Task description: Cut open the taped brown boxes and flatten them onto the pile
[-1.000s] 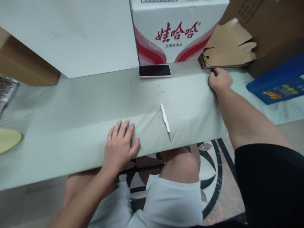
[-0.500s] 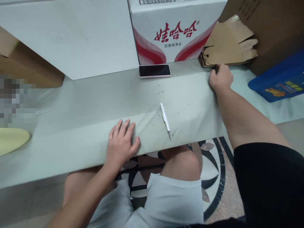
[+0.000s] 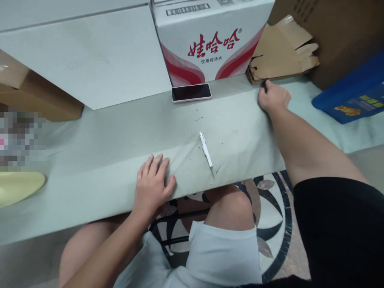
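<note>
My left hand (image 3: 153, 182) lies flat, fingers spread, on the grey-green sheet (image 3: 120, 136) at the table's near edge. A white pen (image 3: 206, 152) lies on the sheet a short way to its right, tip toward me. My right hand (image 3: 272, 99) is stretched to the far right of the sheet, fingers curled and pinched on a small dark thing at the foot of the flattened brown cardboard pieces (image 3: 282, 52); what it pinches is too small to name.
A white-and-red drink carton (image 3: 210, 40) stands at the back with a pink-edged phone (image 3: 191, 92) lying before it. A big white box (image 3: 84, 60) sits left, a brown box (image 3: 36, 92) beyond, a yellow plate (image 3: 18, 188) far left, a blue bag (image 3: 354, 94) right.
My head has shifted, so everything sits slightly left and lower in view. Both hands keep their places on the sheet.
</note>
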`<state>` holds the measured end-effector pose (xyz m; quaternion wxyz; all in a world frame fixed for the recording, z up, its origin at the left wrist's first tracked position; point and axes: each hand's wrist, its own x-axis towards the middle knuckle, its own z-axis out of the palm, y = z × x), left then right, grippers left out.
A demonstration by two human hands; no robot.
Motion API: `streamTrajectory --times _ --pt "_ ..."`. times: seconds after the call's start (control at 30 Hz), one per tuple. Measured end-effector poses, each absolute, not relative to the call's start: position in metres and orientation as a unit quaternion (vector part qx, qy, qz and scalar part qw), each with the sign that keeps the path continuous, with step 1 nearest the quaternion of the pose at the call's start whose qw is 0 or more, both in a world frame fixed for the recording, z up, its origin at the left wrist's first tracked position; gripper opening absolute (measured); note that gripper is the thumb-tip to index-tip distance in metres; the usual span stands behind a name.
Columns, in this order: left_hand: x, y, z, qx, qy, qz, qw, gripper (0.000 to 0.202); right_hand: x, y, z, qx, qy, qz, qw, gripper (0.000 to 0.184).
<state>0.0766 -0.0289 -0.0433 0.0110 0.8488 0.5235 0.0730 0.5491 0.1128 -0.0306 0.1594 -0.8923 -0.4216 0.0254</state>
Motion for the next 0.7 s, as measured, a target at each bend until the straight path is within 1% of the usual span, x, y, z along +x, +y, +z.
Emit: streamTrajectory --times 0.1,0.23,0.37,0.47,0.5,0.57,0.63,0.7 --pt "0.077 -0.030 -0.044 0.849 0.523 0.075 0.013 0.059 0.547 0.114 -0.028 -0.899 -0.419 0.023 0.126 0.015" --pt "0.077 -0.031 -0.044 0.842 0.532 0.077 0.037 0.058 0.545 0.113 -0.026 -0.904 -0.412 0.019 0.114 0.013" --pt "0.073 -0.020 -0.032 0.818 0.559 0.056 0.123 0.056 0.541 0.112 -0.023 -0.910 -0.401 0.014 0.102 0.012" --pt "0.066 0.002 -0.013 0.798 0.561 0.052 0.215 0.047 0.539 0.114 -0.023 -0.913 -0.400 0.010 0.084 0.018" --pt "0.063 0.012 -0.008 0.788 0.561 0.066 0.244 0.041 0.539 0.114 -0.024 -0.914 -0.398 0.004 0.074 0.022" --pt "0.056 0.029 -0.003 0.746 0.580 0.136 0.298 0.041 0.539 0.114 -0.027 -0.920 -0.389 -0.014 0.049 0.028" --pt "0.049 0.043 -0.006 0.710 0.595 0.230 0.298 0.037 0.542 0.114 -0.031 -0.926 -0.375 -0.027 0.034 0.029" --pt "0.041 0.052 -0.015 0.695 0.592 0.290 0.286 0.029 0.544 0.115 -0.033 -0.927 -0.371 -0.020 0.053 0.022"
